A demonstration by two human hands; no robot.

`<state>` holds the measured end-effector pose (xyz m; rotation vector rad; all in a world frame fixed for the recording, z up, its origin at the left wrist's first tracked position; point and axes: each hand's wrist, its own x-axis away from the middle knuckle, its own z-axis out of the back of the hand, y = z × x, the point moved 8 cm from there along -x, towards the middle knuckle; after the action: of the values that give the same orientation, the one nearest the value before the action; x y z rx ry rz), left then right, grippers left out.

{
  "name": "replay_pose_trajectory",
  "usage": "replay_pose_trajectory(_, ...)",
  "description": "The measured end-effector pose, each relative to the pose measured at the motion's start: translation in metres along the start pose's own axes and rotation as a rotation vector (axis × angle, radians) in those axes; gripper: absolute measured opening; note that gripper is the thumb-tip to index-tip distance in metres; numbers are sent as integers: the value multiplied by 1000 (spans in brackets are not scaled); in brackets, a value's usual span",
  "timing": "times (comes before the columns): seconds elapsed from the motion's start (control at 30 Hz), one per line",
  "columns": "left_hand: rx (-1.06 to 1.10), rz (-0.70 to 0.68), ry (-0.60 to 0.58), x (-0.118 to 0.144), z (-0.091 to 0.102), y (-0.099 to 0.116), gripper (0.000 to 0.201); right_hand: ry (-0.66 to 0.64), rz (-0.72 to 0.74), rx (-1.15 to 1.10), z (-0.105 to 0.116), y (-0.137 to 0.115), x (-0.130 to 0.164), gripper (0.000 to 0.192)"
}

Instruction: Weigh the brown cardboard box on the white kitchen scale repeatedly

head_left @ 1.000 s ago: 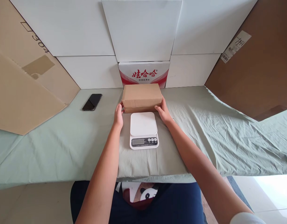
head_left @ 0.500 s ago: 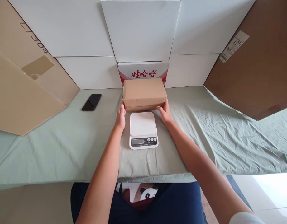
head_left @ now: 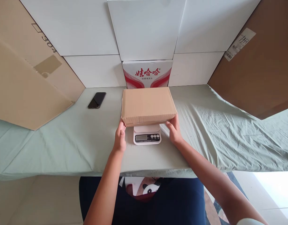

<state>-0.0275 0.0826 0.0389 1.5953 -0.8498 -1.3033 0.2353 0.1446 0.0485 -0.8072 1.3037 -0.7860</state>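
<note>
A closed brown cardboard box (head_left: 148, 104) is held between both my hands, over the back part of a white kitchen scale (head_left: 147, 137). The box hides most of the weighing plate; I cannot tell whether it touches it. My left hand (head_left: 120, 136) grips the box's near left corner from the side and below. At the near right corner my right hand (head_left: 174, 128) holds on, thumb on the front face. The scale's dark panel, with a grey display and several round buttons, faces me, and no digits show on it.
A black smartphone (head_left: 97, 100) lies on the green cloth (head_left: 64, 140) to the left. Behind stands a white and red carton (head_left: 147, 73) against white panels. Large brown cardboard sheets (head_left: 40, 72) flank the left side, with another brown cardboard piece (head_left: 258, 68) on the right.
Both hands have brought the cardboard box toward me, from behind the scale to over its weighing plate. More of the carton behind now shows. The view has shifted slightly.
</note>
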Motion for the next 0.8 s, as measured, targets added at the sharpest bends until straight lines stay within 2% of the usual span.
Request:
replay_pose_trajectory(0.37, 1, 31, 48, 13, 13, -10, 80, -19, 7, 44, -5, -17, 12, 66)
replay_pose_trajectory(0.8, 12, 19, 48, 12, 13, -9, 84, 17, -6, 39, -3, -15, 13, 65)
